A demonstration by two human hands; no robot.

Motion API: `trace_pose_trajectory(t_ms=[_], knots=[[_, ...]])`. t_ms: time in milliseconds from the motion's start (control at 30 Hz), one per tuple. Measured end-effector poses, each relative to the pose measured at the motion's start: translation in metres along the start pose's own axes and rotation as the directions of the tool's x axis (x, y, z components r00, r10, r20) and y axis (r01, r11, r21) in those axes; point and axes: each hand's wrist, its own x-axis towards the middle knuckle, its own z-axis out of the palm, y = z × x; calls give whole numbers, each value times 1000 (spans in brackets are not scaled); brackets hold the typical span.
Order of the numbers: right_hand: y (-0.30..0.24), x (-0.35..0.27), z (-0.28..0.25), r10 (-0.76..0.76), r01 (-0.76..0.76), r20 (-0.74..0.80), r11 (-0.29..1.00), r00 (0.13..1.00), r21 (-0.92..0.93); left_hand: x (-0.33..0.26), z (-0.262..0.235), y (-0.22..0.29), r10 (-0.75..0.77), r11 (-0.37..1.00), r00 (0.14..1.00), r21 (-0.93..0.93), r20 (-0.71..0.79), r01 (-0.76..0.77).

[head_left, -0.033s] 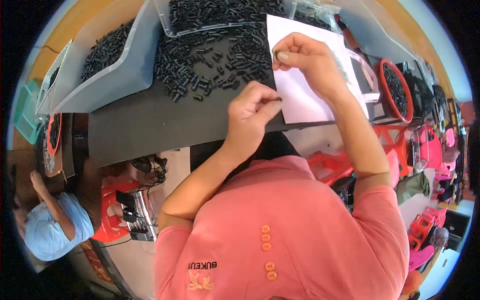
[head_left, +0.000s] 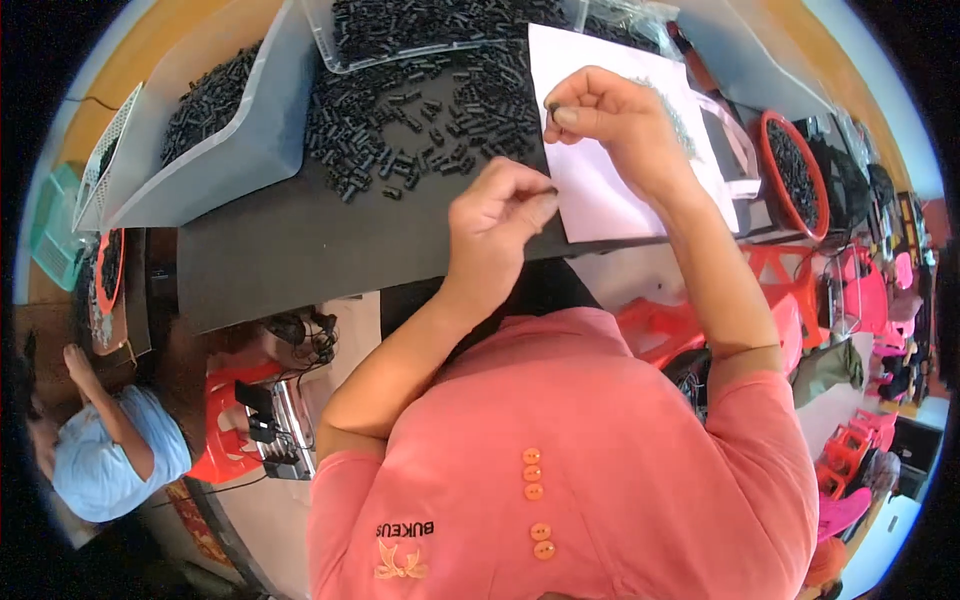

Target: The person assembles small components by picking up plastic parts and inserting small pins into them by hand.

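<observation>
My left hand (head_left: 497, 215) is closed in a pinch above the black tabletop, with the tip of a small dark piece (head_left: 552, 190) between thumb and forefinger. Over the white sheet (head_left: 600, 205), my right hand (head_left: 620, 115) also pinches a small black part (head_left: 553, 108), mostly hidden by the fingers. The hands are apart. Beyond my left hand, many short black tube-like parts (head_left: 365, 160) lie loose on the table. Tiny greenish-grey bits (head_left: 675, 120) are spread on the sheet, right of my right hand.
A translucent bin (head_left: 225, 175) of black parts stands at left, and another clear bin (head_left: 400, 55) at the back. At right is a red basket (head_left: 770, 190) of black parts beside a pale strap (head_left: 745, 187). A person in light blue (head_left: 120, 455) works at far left.
My left hand has shifted slightly left, away from the right hand. My right hand keeps its pinch almost unmoved.
</observation>
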Motion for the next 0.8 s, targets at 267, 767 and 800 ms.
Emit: trace_pose_trajectory(t_ms=[267, 767, 800], knots=[[7, -19, 5, -73, 74, -4, 996, 997, 46, 14, 1, 21, -180, 982, 974, -75, -137, 171], [23, -22, 27, -129, 144, -136, 984, 982, 109, 23, 7, 24, -267, 954, 952, -185, -153, 238], [23, -22, 27, -124, 141, -133, 982, 983, 129, 22, 7, 25, -269, 953, 952, -183, -149, 240]])
